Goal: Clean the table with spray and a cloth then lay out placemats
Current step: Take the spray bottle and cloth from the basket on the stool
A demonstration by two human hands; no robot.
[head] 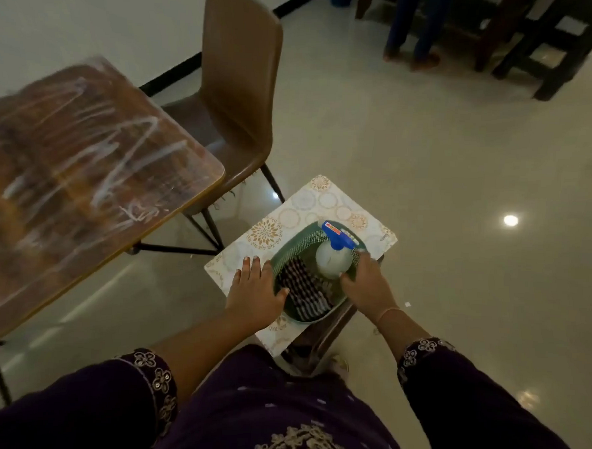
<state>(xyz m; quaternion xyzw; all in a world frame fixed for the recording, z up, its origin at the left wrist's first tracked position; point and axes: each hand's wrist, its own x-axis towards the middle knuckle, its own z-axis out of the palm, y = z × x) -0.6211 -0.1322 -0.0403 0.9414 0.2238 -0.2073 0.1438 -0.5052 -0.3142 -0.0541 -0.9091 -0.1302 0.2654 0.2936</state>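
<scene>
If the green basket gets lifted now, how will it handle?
The basket looks like rigid perforated plastic, so it probably keeps its shape. The spray bottle sits at its far end, so it may tip that way. The cloth likely adds little weight.

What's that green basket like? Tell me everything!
The green basket is oval plastic with mesh walls. It sits upright on a patterned placemat. Inside are a white spray bottle with a blue trigger and a checked cloth. The left hand rests its thumb on the rim; the right hand grips the opposite rim.
</scene>
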